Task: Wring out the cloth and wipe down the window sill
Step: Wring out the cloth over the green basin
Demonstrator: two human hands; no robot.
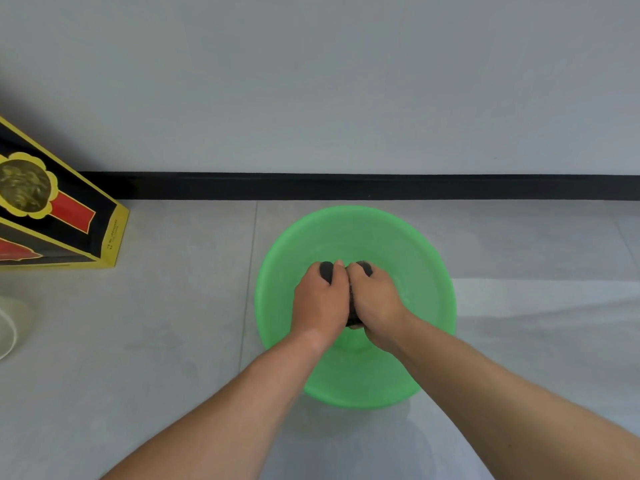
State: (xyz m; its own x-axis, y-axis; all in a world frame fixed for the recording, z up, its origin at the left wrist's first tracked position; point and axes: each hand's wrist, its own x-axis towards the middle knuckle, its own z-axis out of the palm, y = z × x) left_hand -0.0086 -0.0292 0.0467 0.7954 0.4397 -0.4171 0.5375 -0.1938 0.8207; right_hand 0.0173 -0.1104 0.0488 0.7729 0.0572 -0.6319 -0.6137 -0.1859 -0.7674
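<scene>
Floor (156, 323) rings the basin (346, 216) by the skirting (381, 186); left hand (320, 303) and right hand (375, 303) grip the cloth (326, 270).

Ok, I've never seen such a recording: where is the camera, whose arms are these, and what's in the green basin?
No machine here. The single picture comes from a wide-angle camera worn on a person's head, looking forward and down, so the two bare arms are the wearer's own. The left hand and right hand sit side by side over a green plastic basin on the grey tiled floor. Both grip one dark cloth, bunched between them, as for wringing. Whether the basin holds water I cannot tell. At the left, a black, yellow and red box is near the black skirting board.
</scene>
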